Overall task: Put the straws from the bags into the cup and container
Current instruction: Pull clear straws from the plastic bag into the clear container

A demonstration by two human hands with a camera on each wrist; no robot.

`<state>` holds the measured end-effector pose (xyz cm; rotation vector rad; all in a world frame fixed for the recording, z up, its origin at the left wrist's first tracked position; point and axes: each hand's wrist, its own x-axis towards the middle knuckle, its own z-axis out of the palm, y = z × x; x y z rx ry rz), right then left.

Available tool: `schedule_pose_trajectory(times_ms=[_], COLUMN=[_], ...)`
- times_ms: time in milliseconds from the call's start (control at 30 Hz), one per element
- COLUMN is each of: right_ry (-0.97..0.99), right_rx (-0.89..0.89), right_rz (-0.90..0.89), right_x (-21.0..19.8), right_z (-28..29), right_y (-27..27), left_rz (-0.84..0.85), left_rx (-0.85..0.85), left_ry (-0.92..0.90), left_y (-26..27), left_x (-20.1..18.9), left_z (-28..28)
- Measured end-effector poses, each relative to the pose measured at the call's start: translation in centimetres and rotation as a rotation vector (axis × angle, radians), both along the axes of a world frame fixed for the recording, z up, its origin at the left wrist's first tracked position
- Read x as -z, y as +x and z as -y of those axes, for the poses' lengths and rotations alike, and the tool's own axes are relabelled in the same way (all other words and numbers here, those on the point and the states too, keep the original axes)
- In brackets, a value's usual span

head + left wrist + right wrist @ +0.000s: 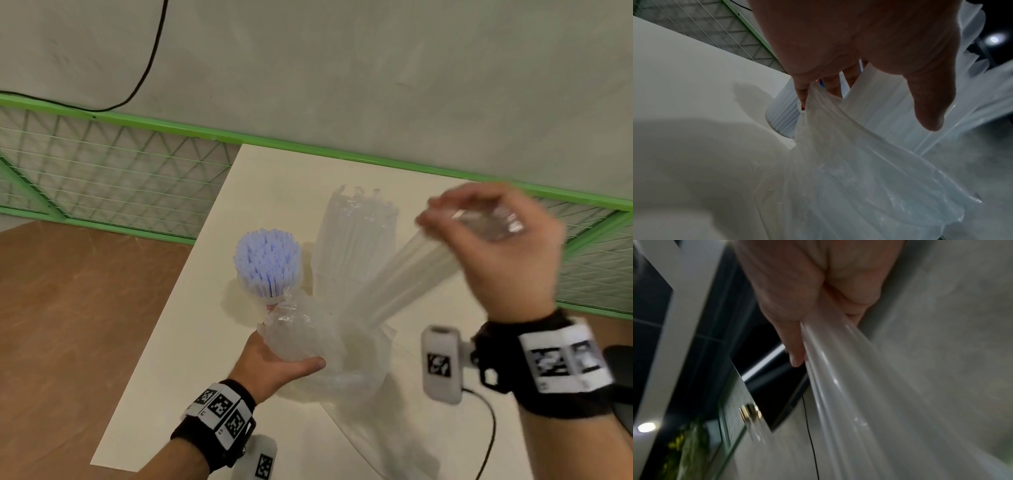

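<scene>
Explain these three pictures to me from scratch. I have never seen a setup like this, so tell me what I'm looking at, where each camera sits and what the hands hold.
There is no machine here: a person works with bare hands and wears three cameras. The large picture comes from the head, the other two from the wrists, looking along the fingers. On the white table stand a cup of pale blue straws and a clear container of translucent straws. The left hand holds a crumpled clear bag; its wrist view shows the fingers pinching the plastic. The right hand grips a bundle of clear straws, raised and blurred by motion.
</scene>
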<state>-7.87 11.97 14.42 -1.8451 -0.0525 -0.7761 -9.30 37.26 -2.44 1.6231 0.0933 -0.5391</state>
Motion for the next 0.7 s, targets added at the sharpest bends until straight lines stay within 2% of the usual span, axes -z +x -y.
schedule_pose_trajectory(times_ms=[100,167,233,367,467,533,633,700], right_ry=[0.072,0.063,0.049,-0.012,-0.325,-0.575,-0.935,-1.125], right_rx=[-0.05,-0.099,-0.133,-0.226,-0.209,-0.207,-0.284,-0.311], right_rz=[0.189,0.227,0.174,-0.12,-0.289,-0.33,-0.388,-0.487], right_x=[-4.7,-5.9,-5.2,0.2,4.5,6.7,8.8,9.6], right_z=[1.5,1.9,1.8,1.4,1.7,2.0,2.4,2.5], right_y=[1.8,3.7,6.0,9.6,10.3,10.4,10.7,10.6], left_rz=[-0.002,-0.005,-0.009,0.02,0.029,0.036,0.028,0.024], left_rx=[-0.002,0.001,-0.006,-0.003,0.002,0.003,0.006,0.001], left_ry=[-0.001,-0.004,-0.016,-0.029,-0.043,-0.046,-0.043,-0.043], left_y=[0.0,0.0,0.0,-0.3,-0.3,-0.3,-0.3,-0.2], left_x=[0.0,0.2,0.0,-0.8,-1.1,-1.1,-1.1,-1.0], left_z=[-0.1,-0.1,0.0,0.3,0.3,0.3,0.3,0.3])
